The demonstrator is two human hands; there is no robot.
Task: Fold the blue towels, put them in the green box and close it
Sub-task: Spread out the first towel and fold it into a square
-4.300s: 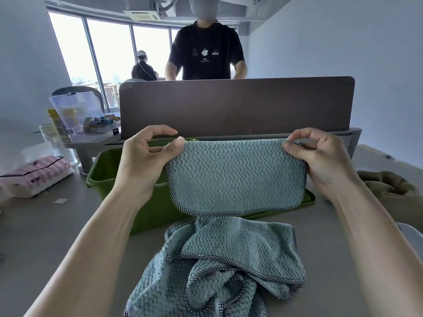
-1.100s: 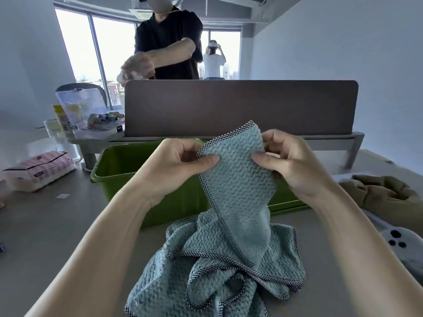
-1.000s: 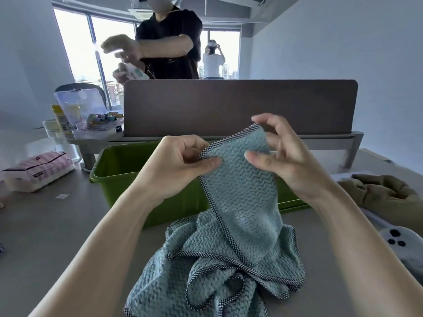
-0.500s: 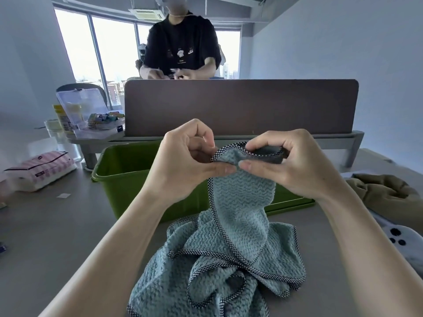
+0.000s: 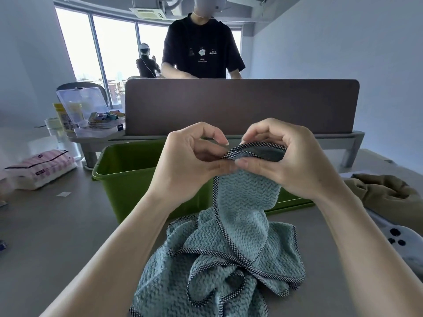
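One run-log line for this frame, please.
phase: folding | left hand, right hand: pinch blue towel top edge | towel pile: on table | green box: open

A pink tissue pack [image 5: 40, 169] lies near a clear container [image 5: 88, 110].

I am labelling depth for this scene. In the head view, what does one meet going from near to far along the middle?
Towel pile → towel held by left hand and right hand → green box → divider → person in black shirt → person at the window.
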